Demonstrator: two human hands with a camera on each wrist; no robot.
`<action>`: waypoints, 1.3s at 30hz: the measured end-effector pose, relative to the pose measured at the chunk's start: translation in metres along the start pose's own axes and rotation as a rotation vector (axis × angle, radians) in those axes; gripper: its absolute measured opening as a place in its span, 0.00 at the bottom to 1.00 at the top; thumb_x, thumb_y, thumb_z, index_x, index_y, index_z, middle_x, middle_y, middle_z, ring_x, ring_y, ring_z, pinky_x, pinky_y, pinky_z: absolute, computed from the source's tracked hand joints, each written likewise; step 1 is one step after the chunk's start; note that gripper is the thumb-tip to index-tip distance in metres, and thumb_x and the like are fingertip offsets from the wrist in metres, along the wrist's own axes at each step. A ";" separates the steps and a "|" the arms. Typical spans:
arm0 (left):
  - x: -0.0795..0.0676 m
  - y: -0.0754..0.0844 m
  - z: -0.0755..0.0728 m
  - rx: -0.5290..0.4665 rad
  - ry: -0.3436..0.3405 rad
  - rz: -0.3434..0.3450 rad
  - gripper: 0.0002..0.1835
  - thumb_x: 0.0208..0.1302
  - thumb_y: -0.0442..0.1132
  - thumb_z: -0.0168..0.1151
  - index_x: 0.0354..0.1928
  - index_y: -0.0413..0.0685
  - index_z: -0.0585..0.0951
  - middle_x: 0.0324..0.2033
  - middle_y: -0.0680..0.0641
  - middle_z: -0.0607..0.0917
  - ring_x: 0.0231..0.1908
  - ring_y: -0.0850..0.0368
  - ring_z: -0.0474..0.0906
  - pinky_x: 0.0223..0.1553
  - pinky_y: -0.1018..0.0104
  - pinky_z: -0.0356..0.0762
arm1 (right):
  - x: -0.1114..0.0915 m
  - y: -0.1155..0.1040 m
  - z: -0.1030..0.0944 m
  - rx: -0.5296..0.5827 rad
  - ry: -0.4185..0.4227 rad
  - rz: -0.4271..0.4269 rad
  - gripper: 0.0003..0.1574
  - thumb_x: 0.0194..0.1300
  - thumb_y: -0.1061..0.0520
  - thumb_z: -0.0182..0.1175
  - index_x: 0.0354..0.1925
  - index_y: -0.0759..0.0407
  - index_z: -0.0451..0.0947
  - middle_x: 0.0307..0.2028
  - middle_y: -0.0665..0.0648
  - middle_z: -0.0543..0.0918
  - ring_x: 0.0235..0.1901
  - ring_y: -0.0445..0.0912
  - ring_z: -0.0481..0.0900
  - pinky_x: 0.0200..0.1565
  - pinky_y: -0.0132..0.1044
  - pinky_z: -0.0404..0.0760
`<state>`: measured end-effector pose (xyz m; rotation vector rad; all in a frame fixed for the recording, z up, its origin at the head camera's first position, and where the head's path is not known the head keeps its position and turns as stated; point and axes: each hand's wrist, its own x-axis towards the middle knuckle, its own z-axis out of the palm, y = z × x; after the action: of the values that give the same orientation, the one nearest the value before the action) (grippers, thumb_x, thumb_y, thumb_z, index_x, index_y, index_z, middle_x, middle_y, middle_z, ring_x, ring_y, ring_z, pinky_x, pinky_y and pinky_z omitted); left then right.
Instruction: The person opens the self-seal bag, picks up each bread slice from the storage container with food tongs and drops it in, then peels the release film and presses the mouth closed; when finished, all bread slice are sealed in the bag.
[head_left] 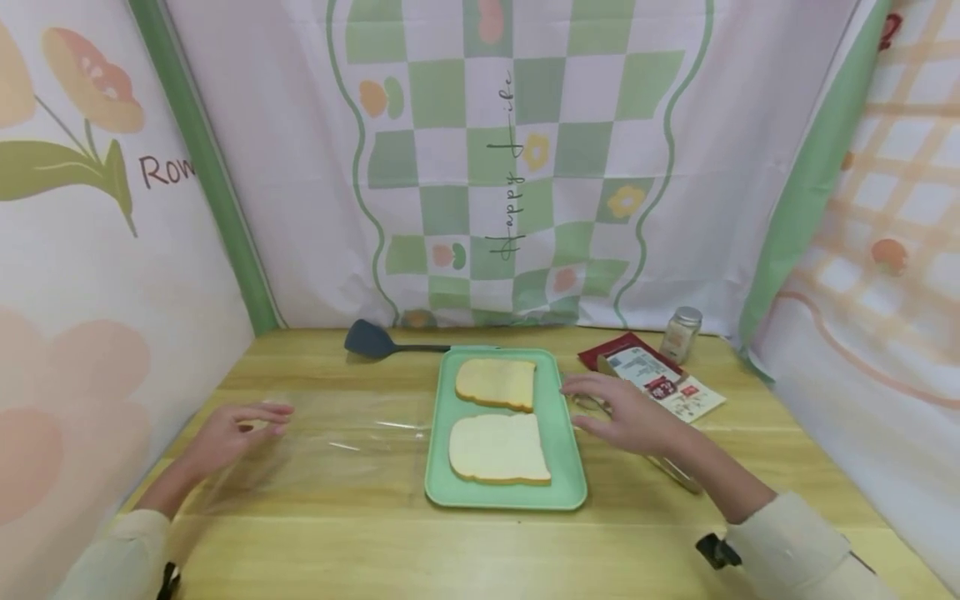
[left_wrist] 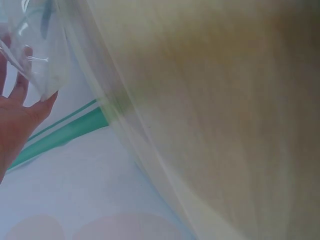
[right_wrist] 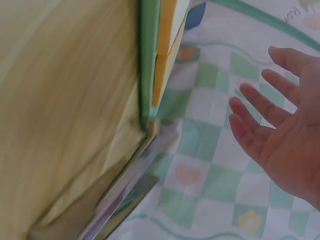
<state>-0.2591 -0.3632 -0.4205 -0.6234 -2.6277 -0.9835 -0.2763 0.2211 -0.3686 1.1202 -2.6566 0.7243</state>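
Two slices of bread, a rear slice and a front slice, lie flat on a light green tray at the middle of the table. To the tray's left my left hand pinches a clear plastic bag that stretches toward the tray. In the left wrist view the bag overlaps the fingers, with the thumb tip at its corner. My right hand hovers by the tray's right rim, holding nothing. Its fingers are spread and slightly bent.
A dark spatula lies behind the tray, its handle reaching the tray's rear rim. At the back right are a red and white packet and a small jar with a metal lid. A flat shiny item is mostly hidden under my right forearm.
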 end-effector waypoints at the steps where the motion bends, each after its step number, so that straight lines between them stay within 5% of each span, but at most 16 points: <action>1: -0.001 0.000 -0.001 0.002 0.001 -0.002 0.10 0.62 0.33 0.69 0.45 0.42 0.87 0.50 0.43 0.87 0.51 0.78 0.73 0.42 0.43 0.82 | -0.006 0.004 -0.002 0.004 0.023 0.019 0.23 0.69 0.56 0.63 0.60 0.60 0.76 0.59 0.60 0.80 0.60 0.59 0.75 0.54 0.57 0.77; 9: -0.001 0.003 -0.002 -0.006 0.007 -0.031 0.09 0.62 0.34 0.69 0.44 0.42 0.87 0.50 0.44 0.86 0.50 0.79 0.74 0.42 0.63 0.81 | -0.040 0.034 -0.008 0.002 0.168 0.205 0.23 0.67 0.56 0.65 0.58 0.64 0.77 0.60 0.70 0.76 0.53 0.66 0.77 0.44 0.60 0.80; 16: 0.001 0.003 -0.001 -0.014 0.011 -0.017 0.10 0.62 0.33 0.68 0.45 0.40 0.87 0.51 0.43 0.86 0.50 0.79 0.74 0.42 0.66 0.81 | -0.051 0.059 -0.005 -0.019 0.108 0.292 0.30 0.67 0.49 0.65 0.57 0.69 0.76 0.55 0.72 0.78 0.55 0.69 0.74 0.51 0.65 0.75; 32: 0.010 0.004 0.002 -0.023 0.002 -0.002 0.10 0.62 0.32 0.68 0.45 0.38 0.86 0.50 0.41 0.86 0.48 0.79 0.75 0.43 0.67 0.81 | -0.045 0.073 0.005 -0.032 0.003 0.332 0.29 0.60 0.51 0.70 0.53 0.69 0.79 0.50 0.69 0.82 0.52 0.67 0.77 0.52 0.63 0.75; 39: 0.014 0.004 0.002 -0.032 -0.004 -0.019 0.10 0.62 0.32 0.68 0.45 0.38 0.86 0.50 0.41 0.86 0.48 0.78 0.76 0.43 0.68 0.81 | -0.045 0.075 0.004 -0.063 0.000 0.321 0.22 0.60 0.58 0.68 0.52 0.66 0.81 0.49 0.67 0.84 0.39 0.53 0.81 0.44 0.53 0.79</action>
<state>-0.2698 -0.3548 -0.4147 -0.6098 -2.6308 -1.0322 -0.2974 0.2923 -0.4149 0.6842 -2.8712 0.6833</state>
